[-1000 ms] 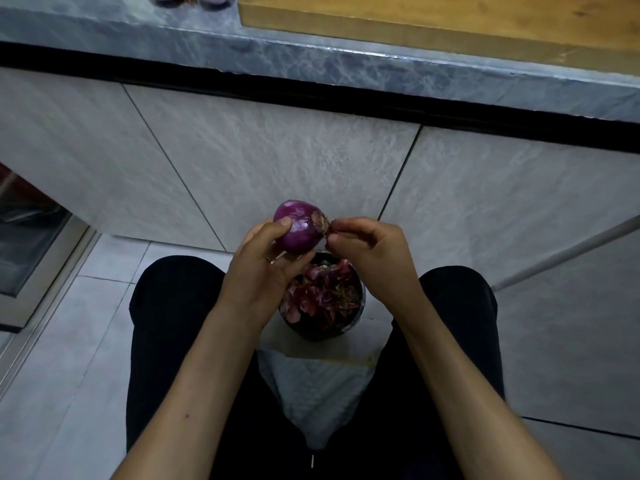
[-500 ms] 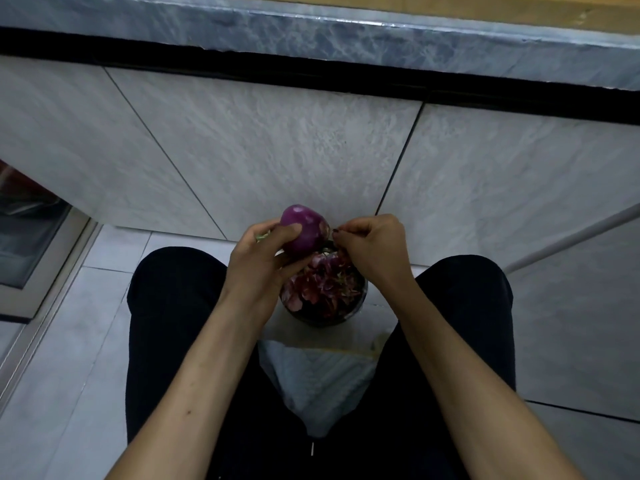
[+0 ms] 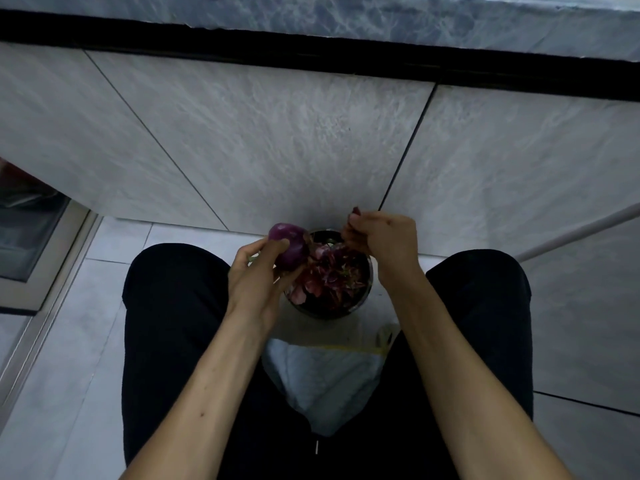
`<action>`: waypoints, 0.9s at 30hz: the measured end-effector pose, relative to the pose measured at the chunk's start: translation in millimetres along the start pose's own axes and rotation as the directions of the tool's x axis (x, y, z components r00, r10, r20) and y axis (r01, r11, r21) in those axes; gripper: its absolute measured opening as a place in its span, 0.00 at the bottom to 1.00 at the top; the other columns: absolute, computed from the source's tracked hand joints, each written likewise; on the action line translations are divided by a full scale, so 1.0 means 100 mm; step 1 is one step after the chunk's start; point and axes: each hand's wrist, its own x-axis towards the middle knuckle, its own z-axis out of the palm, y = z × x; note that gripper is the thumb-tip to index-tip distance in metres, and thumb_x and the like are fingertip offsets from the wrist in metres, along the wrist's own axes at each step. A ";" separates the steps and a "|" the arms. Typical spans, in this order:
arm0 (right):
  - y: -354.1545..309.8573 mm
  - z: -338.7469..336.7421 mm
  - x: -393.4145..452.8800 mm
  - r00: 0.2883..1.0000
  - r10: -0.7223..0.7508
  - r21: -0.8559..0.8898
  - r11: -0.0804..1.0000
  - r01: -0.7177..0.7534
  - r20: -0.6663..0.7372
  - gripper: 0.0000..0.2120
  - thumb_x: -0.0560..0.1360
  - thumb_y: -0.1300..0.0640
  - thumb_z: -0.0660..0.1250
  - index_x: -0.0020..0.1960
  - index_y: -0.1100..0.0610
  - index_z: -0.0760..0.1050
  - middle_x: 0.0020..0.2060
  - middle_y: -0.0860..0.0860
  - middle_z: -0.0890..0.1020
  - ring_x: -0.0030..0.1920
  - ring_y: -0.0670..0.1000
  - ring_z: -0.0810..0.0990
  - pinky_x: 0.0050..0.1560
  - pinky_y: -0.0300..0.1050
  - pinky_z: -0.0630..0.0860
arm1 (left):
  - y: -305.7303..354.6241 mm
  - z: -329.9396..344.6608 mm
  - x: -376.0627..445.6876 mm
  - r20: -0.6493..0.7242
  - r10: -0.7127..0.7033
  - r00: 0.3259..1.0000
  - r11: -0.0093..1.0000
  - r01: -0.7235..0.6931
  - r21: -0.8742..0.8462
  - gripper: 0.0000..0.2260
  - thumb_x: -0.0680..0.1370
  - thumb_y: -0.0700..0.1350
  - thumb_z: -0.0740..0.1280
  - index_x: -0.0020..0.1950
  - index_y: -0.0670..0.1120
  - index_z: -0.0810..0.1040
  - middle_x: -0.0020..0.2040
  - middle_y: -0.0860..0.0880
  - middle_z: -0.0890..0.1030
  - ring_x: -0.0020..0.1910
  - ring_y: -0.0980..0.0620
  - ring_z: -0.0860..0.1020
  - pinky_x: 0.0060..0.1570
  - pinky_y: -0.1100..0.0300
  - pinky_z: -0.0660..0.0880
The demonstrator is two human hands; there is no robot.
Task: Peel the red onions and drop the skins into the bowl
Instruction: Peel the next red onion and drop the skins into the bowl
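The red onion (image 3: 290,248) sits in our left hand (image 3: 258,278), fingers and thumb curled round it, just above the near-left rim of the bowl (image 3: 365,296). Our right hand (image 3: 382,242) is off to the right of the onion, clear of it, fingers drawn together in a pinch on a small dark strip of skin (image 3: 355,211) that pokes out above the knuckles.

That strip hangs over the far rim of the bowl rather than its middle, so we judge that letting go here could send it onto the floor tiles (image 3: 114,271) beyond. The skins already in the bowl (image 3: 329,275) are heaped close to the rim, and a careless drop may slide off the pile. The onion looks smooth and glossy; a loose hold could let it roll into the bowl or onto our lap (image 3: 173,306).
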 end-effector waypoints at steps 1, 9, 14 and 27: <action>0.05 -0.03 0.05 0.994 -0.105 -0.215 0.971 0.104 0.009 0.04 0.72 0.64 0.73 0.38 0.59 0.84 0.34 0.55 0.85 0.35 0.53 0.84 0.44 0.49 0.83 | 0.00 0.00 0.02 0.001 0.010 1.000 1.000 -0.010 0.012 0.14 0.76 0.36 0.72 0.61 0.37 0.76 0.55 0.35 0.82 0.57 0.36 0.82 0.54 0.45 0.82; 0.52 -0.01 0.49 0.921 -0.155 -0.863 0.321 0.390 0.359 0.10 0.74 0.66 0.63 0.42 0.68 0.83 0.37 0.61 0.83 0.38 0.58 0.80 0.43 0.47 0.77 | 0.07 0.05 0.11 0.063 0.028 0.998 0.998 -0.031 0.049 0.14 0.76 0.36 0.72 0.60 0.40 0.76 0.47 0.40 0.84 0.53 0.39 0.84 0.54 0.46 0.82; 0.72 0.04 0.68 0.914 0.017 -0.907 0.136 0.399 0.405 0.11 0.75 0.67 0.59 0.39 0.62 0.78 0.35 0.56 0.77 0.34 0.52 0.71 0.38 0.43 0.72 | 0.12 0.01 0.16 0.076 0.017 0.997 0.999 -0.021 0.040 0.17 0.76 0.36 0.72 0.64 0.37 0.76 0.51 0.37 0.83 0.52 0.40 0.84 0.50 0.48 0.83; 0.98 0.04 0.79 0.921 0.014 -0.919 0.073 0.388 0.390 0.08 0.76 0.66 0.58 0.47 0.63 0.76 0.57 0.68 0.78 0.46 0.62 0.81 0.39 0.48 0.73 | 0.06 -0.04 0.33 0.052 -0.070 0.996 0.990 0.063 0.129 0.20 0.76 0.37 0.72 0.66 0.34 0.75 0.58 0.34 0.82 0.51 0.42 0.84 0.42 0.55 0.82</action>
